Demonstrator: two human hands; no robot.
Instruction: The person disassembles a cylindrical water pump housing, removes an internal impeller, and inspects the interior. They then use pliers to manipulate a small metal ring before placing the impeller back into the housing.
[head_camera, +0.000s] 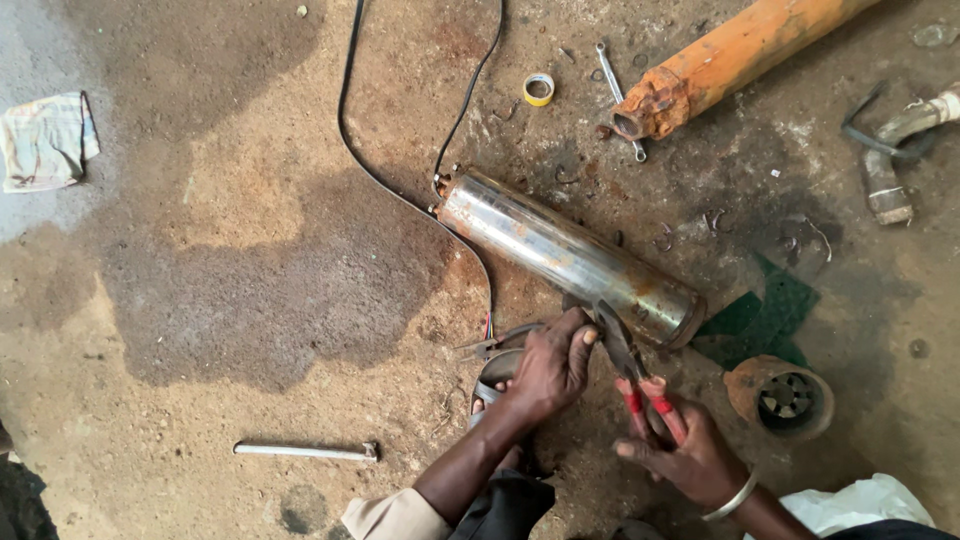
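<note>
Red-handled pliers (640, 385) sit clenched in the right hand (690, 460), which wears a silver metal bangle (730, 497); their dark jaws point up to the left hand (550, 365). That hand is pinched closed around something small at the plier tips, probably a wire end, though it is too small to tell. Just above lies a long, rust-stained steel cylinder (565, 255) on the stained concrete floor (250, 300), a thin black cable (350, 130) running from its far end.
</note>
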